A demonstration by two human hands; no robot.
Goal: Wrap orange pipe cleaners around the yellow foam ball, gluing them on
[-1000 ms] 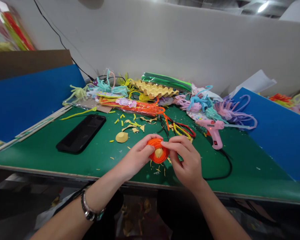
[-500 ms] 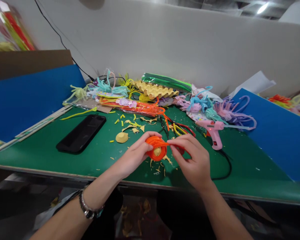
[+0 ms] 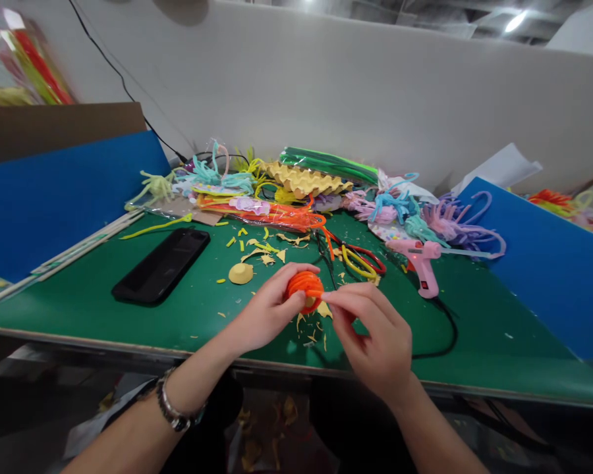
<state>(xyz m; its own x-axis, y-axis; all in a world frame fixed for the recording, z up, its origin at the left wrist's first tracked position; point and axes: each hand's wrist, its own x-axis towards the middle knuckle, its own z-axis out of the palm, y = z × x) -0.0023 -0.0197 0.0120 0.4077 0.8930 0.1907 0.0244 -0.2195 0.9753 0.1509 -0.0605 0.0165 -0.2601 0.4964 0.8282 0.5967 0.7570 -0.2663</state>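
Note:
My left hand (image 3: 271, 303) is closed around a small cup shape wound with orange pipe cleaner (image 3: 301, 283), its thumb pressed on the near side. A bit of tan cardboard shows inside the coil. My right hand (image 3: 375, 336) pinches the orange pipe cleaner's loose end close to the coil. Beneath both hands lie torn tan cardboard scraps (image 3: 325, 309). A tan cardboard cup (image 3: 240, 273) rests on the green table to the left. Scissors with red and yellow handles (image 3: 360, 260) lie just beyond my right hand.
A pink glue gun (image 3: 422, 263) stands at right, its black cord (image 3: 454, 329) trailing forward. A black phone (image 3: 162, 265) lies at left. Along the back are a tan egg carton (image 3: 306, 179), orange pipe cleaners (image 3: 277, 214) and pastel bundles. Blue panels (image 3: 64, 197) flank the table.
The orange coil has turned in my left hand, showing more of its wound side. My right hand has moved slightly down and left, bringing the loose end in against the coil.

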